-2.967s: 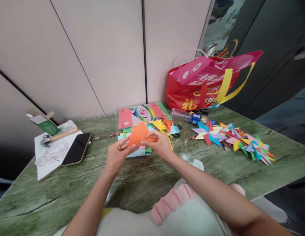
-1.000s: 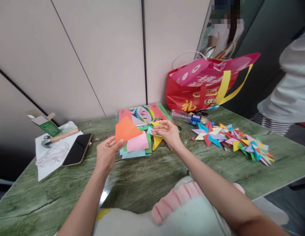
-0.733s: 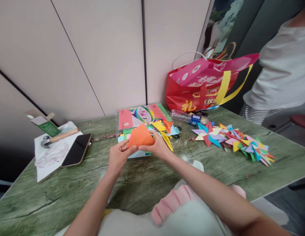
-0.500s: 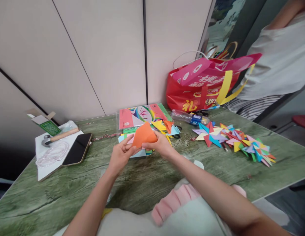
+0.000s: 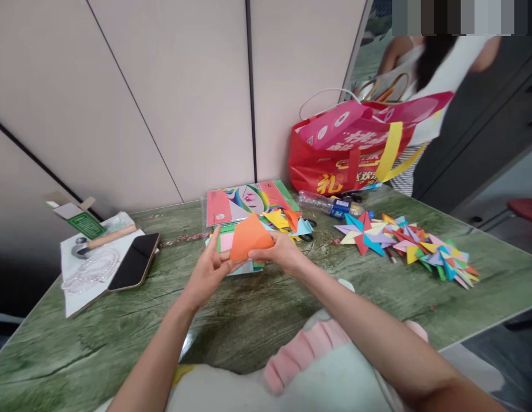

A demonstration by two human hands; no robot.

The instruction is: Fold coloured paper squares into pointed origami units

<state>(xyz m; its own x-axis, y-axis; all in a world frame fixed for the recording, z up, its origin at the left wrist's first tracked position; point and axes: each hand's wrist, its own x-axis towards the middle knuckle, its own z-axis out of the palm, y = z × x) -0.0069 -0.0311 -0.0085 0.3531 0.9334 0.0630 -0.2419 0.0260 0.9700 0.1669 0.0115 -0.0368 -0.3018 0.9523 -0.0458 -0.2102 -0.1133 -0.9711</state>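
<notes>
Between my two hands is a sheet of orange paper (image 5: 250,236), held above the table with its lower corner folded or bent. My left hand (image 5: 210,263) grips its left lower edge, thumb in front and index finger raised. My right hand (image 5: 280,250) pinches the right side, thumb on the front and fingers behind. Underneath and behind lie a stack of coloured paper (image 5: 225,242) and a pink paper pack (image 5: 223,207). Several folded paper pieces (image 5: 275,218) in yellow, orange and blue rest just beyond my right hand, partly over dark scissors handles (image 5: 309,229).
Folded paper stars (image 5: 364,232) lie to the right, by a plastic bottle (image 5: 334,206). A red gift bag (image 5: 321,157) stands behind, with a person (image 5: 437,74) beyond. At left are a phone (image 5: 135,261), a hammer (image 5: 107,237), a clear beaded strand (image 5: 92,270) and a green box (image 5: 83,223).
My left index finger has lifted off the paper's side, and the orange sheet has shifted slightly. Behind the bag, the person has moved left and farther away.
</notes>
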